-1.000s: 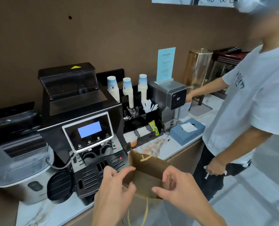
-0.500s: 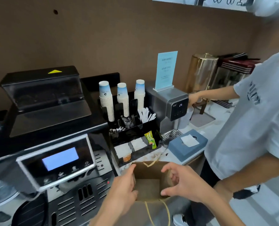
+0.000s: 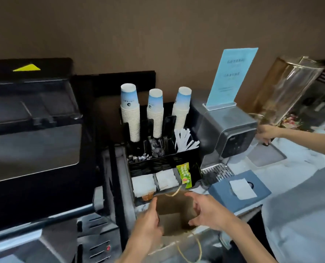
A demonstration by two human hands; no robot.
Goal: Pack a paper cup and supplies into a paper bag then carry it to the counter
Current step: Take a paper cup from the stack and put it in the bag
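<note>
Spreading bag (image 3: 174,219) mouth (both hands (image 3: 148,223))

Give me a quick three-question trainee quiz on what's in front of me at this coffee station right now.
1. How many stacks of paper cups stand in the black organizer?
2. True or false: the paper bag already holds a cup.
3. Which hands hold the bag open?

Key: 1. Three. 2. False; its inside looks empty. 3. Both, the left hand and the right hand, one on each side of its mouth.
</note>
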